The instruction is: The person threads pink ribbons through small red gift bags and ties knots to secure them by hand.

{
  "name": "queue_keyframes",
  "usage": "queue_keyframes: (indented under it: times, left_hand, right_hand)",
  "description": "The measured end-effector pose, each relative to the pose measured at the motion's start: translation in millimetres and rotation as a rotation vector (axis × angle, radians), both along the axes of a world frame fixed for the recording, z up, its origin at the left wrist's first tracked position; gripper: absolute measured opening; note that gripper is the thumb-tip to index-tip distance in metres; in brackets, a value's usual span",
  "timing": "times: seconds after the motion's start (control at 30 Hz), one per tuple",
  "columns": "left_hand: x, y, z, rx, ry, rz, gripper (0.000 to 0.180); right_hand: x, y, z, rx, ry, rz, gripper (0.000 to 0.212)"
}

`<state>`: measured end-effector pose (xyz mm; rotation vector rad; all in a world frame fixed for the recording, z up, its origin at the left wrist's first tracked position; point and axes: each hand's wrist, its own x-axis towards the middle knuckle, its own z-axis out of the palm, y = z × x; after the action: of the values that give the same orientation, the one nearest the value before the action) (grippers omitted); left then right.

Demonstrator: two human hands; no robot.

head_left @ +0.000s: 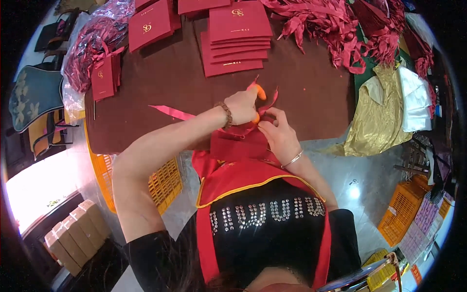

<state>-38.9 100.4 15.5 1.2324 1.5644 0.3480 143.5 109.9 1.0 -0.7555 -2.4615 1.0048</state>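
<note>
My left hand (242, 107), with a beaded bracelet at the wrist, is closed round a red ribbon (269, 104) above the table's near edge. Orange caps (261, 92) show at its finger and thumb tips; they look like rubber finger covers. Close by on the right, my right hand (282, 135), wearing a silver bangle, pinches the ribbon near the left thumb. Just below both hands lies a flat dark red paper bag (238, 147), partly hidden by them. Another pink-red ribbon end (172, 112) sticks out left, beyond my left forearm.
On the brown-covered table (160, 78), a stack of red bags (238, 46) stands at the far middle. More red bags (104, 75) stand at the left. A heap of red ribbons (331, 29) lies far right. Orange crates (165, 185) sit below the table.
</note>
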Motion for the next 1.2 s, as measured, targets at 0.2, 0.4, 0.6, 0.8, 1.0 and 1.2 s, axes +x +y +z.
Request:
queue_keyframes:
  times: [0.2, 0.4, 0.6, 0.8, 1.0, 1.2]
  left_hand:
    - [15.3, -10.4, -7.5, 0.144, 0.022, 0.262, 0.047]
    - [4.1, 21.4, 17.6, 0.274, -0.160, 0.498, 0.045]
    - [-47.8, -5.0, -0.9, 0.634, -0.011, 0.388, 0.030]
    - [-87.6, -95.5, -12.0, 0.275, 0.171, 0.527, 0.021]
    - [-48.4, -122.7, -17.4, 0.419, 0.560, 0.775, 0.018]
    - [-26.4, -91.1, -14.0, 0.412, 0.858, 0.554, 0.025]
  right_hand:
    - [4.0, 2.6, -4.7, -0.153, 0.023, -0.076, 0.010]
    - [2.0, 5.3, -1.6, -0.226, 0.031, -0.046, 0.010]
    - [3.8, 9.4, -7.8, -0.229, 0.037, -0.075, 0.012]
    - [-0.5, 23.2, -2.8, -0.252, -0.088, -0.023, 0.015]
    - [-19.5, 30.8, 7.9, 0.127, 0.124, -0.010, 0.015]
    - [-50.7, 19.2, -4.6, 0.105, 0.179, 0.109, 0.014]
